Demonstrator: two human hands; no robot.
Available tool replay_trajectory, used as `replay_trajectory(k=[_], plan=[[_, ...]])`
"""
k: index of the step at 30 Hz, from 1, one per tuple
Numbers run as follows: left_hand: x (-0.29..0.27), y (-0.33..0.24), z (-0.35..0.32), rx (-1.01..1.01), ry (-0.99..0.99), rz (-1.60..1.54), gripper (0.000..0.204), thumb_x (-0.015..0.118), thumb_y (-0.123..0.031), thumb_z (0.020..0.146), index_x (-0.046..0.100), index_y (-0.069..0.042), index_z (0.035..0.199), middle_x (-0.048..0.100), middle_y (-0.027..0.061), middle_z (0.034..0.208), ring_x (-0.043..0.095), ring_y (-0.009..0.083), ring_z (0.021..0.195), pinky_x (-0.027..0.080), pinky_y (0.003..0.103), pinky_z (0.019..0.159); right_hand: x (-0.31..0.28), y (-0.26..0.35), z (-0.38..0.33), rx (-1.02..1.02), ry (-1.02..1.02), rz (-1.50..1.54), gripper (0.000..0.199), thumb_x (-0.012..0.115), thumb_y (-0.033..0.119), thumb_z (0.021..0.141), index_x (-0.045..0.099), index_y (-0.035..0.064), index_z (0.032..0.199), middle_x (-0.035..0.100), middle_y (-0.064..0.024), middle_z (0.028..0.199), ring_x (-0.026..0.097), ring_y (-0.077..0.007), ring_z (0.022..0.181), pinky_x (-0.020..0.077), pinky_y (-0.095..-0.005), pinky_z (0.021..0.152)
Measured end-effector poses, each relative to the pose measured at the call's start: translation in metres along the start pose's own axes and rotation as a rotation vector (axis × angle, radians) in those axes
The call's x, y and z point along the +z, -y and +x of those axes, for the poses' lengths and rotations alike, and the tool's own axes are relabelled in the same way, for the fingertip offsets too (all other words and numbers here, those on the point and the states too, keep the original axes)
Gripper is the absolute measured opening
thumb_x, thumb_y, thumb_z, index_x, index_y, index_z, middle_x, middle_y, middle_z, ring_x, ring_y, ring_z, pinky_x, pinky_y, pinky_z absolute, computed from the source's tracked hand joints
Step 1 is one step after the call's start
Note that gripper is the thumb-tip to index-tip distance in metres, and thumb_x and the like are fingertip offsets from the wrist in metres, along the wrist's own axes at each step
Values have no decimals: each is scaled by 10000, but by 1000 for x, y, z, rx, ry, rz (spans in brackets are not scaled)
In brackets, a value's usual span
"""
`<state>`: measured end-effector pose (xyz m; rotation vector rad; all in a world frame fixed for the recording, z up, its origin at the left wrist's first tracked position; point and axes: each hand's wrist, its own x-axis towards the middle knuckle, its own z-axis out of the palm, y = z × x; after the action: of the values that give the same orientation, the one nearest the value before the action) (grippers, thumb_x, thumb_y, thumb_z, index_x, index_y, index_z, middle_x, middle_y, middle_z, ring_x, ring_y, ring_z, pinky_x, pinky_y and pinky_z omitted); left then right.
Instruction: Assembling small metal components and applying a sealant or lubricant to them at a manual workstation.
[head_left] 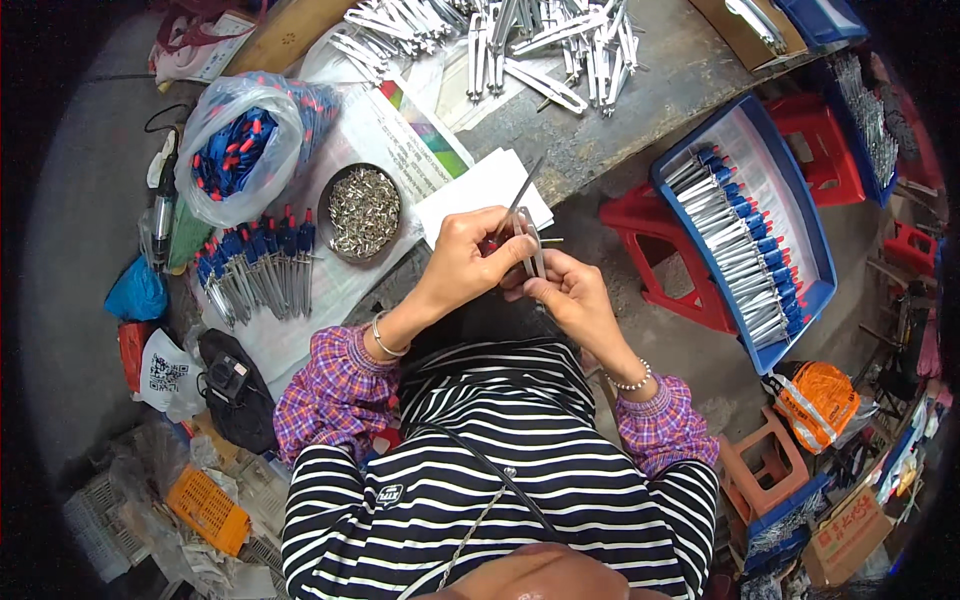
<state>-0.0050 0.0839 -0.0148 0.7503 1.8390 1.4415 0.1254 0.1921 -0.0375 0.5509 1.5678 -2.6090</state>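
Over the front edge of the table, my left hand (466,256) is closed around a slotted silver metal strip (531,243). My right hand (572,294) pinches the lower end of the same strip, and a thin pin sticks out beside it. A dark pointed tool (530,180) also rises from my left fist, with a bit of red showing in the palm; its kind cannot be made out. Close to my left hand stands a round bowl (364,212) full of small metal fittings. White paper sheets (480,200) lie just beyond my hands.
Many similar metal strips (545,85) are heaped at the back of the table (640,125). On the left are a plastic bag (215,205) of blue-and-red parts and a row of assembled pieces (265,265). A blue tray (822,265) of blue-handled pieces rests on red stools (680,295).
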Motion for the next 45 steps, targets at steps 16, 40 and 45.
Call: replay_trajectory(k=[16, 40, 45], plan=[[-10, -1, -2, 14, -6, 126, 139, 676, -136, 771, 665, 2, 771, 540, -12, 540, 413, 23, 498, 325, 213, 447, -1, 5, -4, 58, 49, -44, 257, 526, -59, 832, 534, -73, 1088, 653, -141, 935, 648, -176, 840, 523, -272, 760], [-8, 6, -7, 34, 6, 130, 157, 702, -140, 746, 635, 1, 730, 508, -15, 538, 399, 28, 511, 312, 221, 449, -3, -3, -7, 67, 31, -18, 215, 514, 16, 884, 543, -68, 1079, 651, -153, 913, 642, -163, 762, 511, -266, 727], [-7, 0, -6, -49, -3, 111, 163, 701, -145, 756, 630, -6, 803, 541, -17, 595, 413, 26, 539, 326, 213, 470, -8, -8, -9, 55, -9, 45, 190, 527, 31, 875, 563, -71, 1031, 658, -135, 882, 641, -151, 753, 510, -255, 687]])
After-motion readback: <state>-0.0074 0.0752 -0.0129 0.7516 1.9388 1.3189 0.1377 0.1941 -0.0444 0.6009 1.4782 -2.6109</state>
